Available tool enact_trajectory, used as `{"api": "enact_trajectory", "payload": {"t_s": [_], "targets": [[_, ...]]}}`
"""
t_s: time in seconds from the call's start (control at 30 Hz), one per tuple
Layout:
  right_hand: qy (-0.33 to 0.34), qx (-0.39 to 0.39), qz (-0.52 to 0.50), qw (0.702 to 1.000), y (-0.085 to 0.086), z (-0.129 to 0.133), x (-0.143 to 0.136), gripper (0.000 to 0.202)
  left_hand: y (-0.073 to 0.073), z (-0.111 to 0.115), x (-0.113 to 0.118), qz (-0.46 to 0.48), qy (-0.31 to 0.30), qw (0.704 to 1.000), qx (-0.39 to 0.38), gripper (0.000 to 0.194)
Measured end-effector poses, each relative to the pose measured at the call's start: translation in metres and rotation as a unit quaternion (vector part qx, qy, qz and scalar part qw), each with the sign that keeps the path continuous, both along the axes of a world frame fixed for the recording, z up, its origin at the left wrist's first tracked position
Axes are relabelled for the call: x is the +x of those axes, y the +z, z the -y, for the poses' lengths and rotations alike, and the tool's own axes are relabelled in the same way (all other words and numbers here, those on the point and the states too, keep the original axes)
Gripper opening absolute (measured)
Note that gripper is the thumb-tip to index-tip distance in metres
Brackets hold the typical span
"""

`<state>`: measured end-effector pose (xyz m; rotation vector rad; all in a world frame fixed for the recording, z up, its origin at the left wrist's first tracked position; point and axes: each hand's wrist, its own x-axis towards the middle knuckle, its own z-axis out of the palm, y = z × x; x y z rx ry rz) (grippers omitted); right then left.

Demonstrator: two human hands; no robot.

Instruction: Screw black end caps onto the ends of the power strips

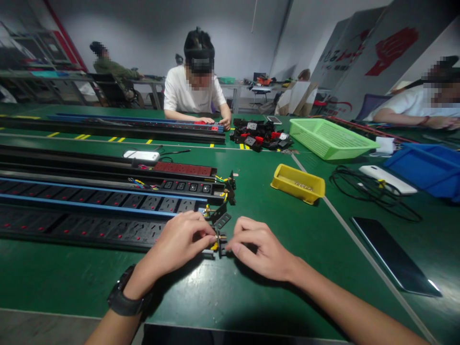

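My left hand (181, 242), with a black watch (127, 294) on its wrist, is closed at the right end of the nearest black power strip (104, 227). Its thumb and index finger pinch beside a small black end cap (221, 250) and a yellow-green wire (214, 246); what lies between the fingertips is hidden. From the other side, my right hand (264, 251) has its fingers curled together, the tips at the end cap's outer face. Just behind, a tilted black end plate (221, 218) hangs by a wire from the blue-edged strip (168, 206).
Further strips, one with brown sockets (183, 168), lie parallel at left. A yellow bin (298, 184) holds small metal parts. Right are a green basket (330, 139), blue bin (427, 167), black cable (373, 196) and phone (393, 254). A co-worker (196, 86) sits opposite beside piled sockets (260, 134).
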<state>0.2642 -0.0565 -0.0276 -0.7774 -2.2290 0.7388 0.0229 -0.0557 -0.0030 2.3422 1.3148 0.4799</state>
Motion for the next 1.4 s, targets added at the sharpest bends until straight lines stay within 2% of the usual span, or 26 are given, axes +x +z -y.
{"api": "enact_trajectory", "payload": {"t_s": [0.1, 0.2, 0.33, 0.47, 0.57, 0.67, 0.73, 0.8, 0.87, 0.97, 1.13, 1.33, 1.4], "targets": [[-0.014, 0.017, 0.038, 0.999, 0.002, 0.000, 0.001, 0.026, 0.000, 0.000, 0.000, 0.004, -0.001, 1.000, 0.003, 0.017], [0.020, 0.011, 0.047, 0.999, 0.005, -0.001, 0.004, 0.023, 0.000, 0.000, 0.001, 0.000, 0.000, 1.000, 0.002, 0.015], [-0.004, 0.018, 0.057, 0.998, 0.007, -0.002, 0.005, 0.026, 0.000, 0.000, 0.001, -0.001, -0.005, 1.000, 0.002, 0.016], [0.032, 0.010, 0.047, 0.998, 0.006, -0.001, 0.005, 0.022, 0.001, 0.000, 0.001, 0.001, -0.005, 1.000, 0.003, 0.015], [-0.001, 0.037, 0.066, 0.997, 0.006, 0.000, 0.004, 0.025, 0.002, 0.000, 0.002, 0.003, -0.005, 1.000, 0.004, 0.016], [0.011, 0.054, 0.099, 0.994, 0.005, 0.001, 0.004, 0.027, 0.001, 0.000, 0.001, 0.005, -0.006, 1.000, 0.006, 0.016], [0.009, 0.053, 0.074, 0.996, 0.003, 0.001, 0.003, 0.024, 0.000, 0.000, 0.000, 0.003, -0.006, 1.000, 0.007, 0.016], [-0.022, 0.054, 0.064, 0.996, 0.002, 0.001, 0.001, 0.025, -0.001, 0.001, 0.000, 0.004, -0.006, 1.000, 0.008, 0.016], [-0.050, 0.064, 0.105, 0.991, 0.000, 0.002, -0.003, 0.029, -0.001, 0.001, -0.001, 0.004, -0.005, 1.000, 0.009, 0.016], [-0.057, 0.092, 0.175, 0.979, -0.002, 0.003, -0.009, 0.026, -0.001, 0.001, 0.000, 0.000, -0.002, 1.000, 0.008, 0.016], [-0.082, 0.130, 0.180, 0.972, -0.009, 0.003, -0.016, 0.025, 0.000, -0.001, 0.001, -0.007, 0.000, 1.000, 0.004, 0.015], [-0.092, 0.087, 0.122, 0.984, -0.010, 0.002, -0.017, 0.008, -0.001, 0.000, 0.000, -0.001, -0.001, 1.000, 0.002, 0.014], [-0.099, 0.075, 0.129, 0.984, -0.007, 0.003, -0.016, 0.012, -0.002, 0.000, 0.000, 0.003, -0.001, 1.000, 0.004, 0.014]]}}
